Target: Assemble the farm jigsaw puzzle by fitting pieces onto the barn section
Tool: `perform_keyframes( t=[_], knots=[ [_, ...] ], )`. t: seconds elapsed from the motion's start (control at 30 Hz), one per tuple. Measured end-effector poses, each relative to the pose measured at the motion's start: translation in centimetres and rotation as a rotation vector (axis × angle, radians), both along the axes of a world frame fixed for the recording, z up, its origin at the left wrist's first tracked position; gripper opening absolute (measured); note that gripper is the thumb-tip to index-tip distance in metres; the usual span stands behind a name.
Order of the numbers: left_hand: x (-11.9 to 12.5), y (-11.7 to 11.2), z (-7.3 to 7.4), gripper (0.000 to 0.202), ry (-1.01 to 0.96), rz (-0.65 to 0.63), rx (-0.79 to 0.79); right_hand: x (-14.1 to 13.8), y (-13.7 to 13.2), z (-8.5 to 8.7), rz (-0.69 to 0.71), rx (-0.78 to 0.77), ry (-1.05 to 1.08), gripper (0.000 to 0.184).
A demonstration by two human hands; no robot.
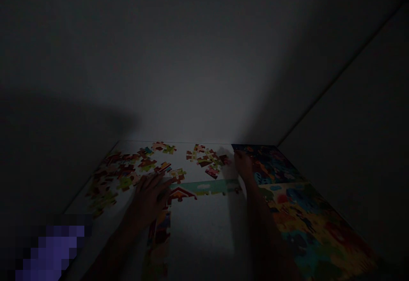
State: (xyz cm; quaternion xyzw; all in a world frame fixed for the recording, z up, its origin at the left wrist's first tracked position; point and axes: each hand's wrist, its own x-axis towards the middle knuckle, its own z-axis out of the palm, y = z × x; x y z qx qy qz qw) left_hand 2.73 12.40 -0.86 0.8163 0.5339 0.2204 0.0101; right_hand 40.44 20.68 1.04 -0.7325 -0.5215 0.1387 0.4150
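- Left hand [148, 200]: lower centre-left of the frame, fingers spread and lying over the loose pieces' lower right edge, beside the joined section. Too dim to tell whether it is clamped on a piece.
- Right hand [243, 166]: centre right, at the top left corner of the picture sheet, just beside the right pile. Fingers together; cannot tell if anything is held.
- Left pile of jigsaw pieces [118, 172]: upper left of the table, scattered, mostly apart.
- Right pile of jigsaw pieces [207, 162]: upper centre, smaller, between the hands.
- Joined section [204, 187]: pale green strip running across the centre, with a red roof shape at its left end and a column of pieces [158, 238] running to the bottom edge.
- Table [204, 221]: white, carrying everything.
- Picture sheet [306, 213]: colourful, lower right, under the right forearm.
- Wall [191, 81]: grey, behind the table.
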Motion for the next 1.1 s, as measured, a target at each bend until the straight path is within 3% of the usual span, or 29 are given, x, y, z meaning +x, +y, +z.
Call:
perform_keyframes(
  t=[0.1,0.23,0.3,0.53,0.8,1.1],
  knots=[
    [0.0,0.1,-0.2,0.035,-0.01,-0.003,0.016,-0.4,0.3,-1.2,0.082,-0.05,0.065,0.038],
    [-0.3,0.3,-0.6,0.037,0.002,-0.02,0.026,-1.5,0.4,-2.3,0.174,-0.022,-0.136,0.034],
    [-0.4,0.5,-0.8,0.038,0.006,-0.028,0.015,-1.5,0.3,-2.4,0.21,-0.035,-0.181,0.041],
    [-0.8,0.8,-1.2,0.041,0.019,-0.038,-0.005,-0.3,0.2,-2.9,0.308,-0.016,0.105,0.064],
    [-0.7,0.8,-1.1,0.04,0.015,-0.03,-0.005,-0.4,0.1,-2.3,0.331,0.062,0.38,0.054],
    [-0.5,0.7,-0.4,0.038,-0.02,-0.033,-0.01,-0.7,-0.1,-1.3,0.24,0.091,0.643,0.052]
  ],
)
